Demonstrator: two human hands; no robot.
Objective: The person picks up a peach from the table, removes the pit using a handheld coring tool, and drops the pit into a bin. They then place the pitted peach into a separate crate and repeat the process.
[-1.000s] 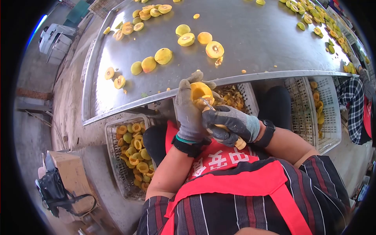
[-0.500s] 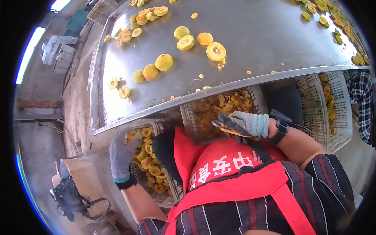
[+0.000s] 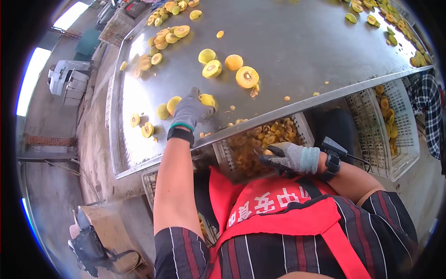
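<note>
My left hand [image 3: 191,110], in a grey glove, reaches onto the metal table and closes its fingers around a yellow peach half [image 3: 207,99]. Just left of it lie more peach halves [image 3: 162,111], skin side up. Over a crate of peach pieces below the table edge, my right hand [image 3: 290,157], in a grey glove with dark fingertips, is closed. A tan-handled tool [image 3: 268,152] shows only in part between its fingers; the rest is hidden.
The metal table [image 3: 288,56] carries peach halves in its middle, at the far left and along the right. Beneath its edge stand a crate [image 3: 304,128] and a taller white crate [image 3: 409,125] with peaches. A checked sleeve [image 3: 433,121] of another person shows at right.
My left hand has moved from the lower-left crate up onto the table and taken hold of a peach half. My right hand stays over the middle crate, its tool now less visible.
</note>
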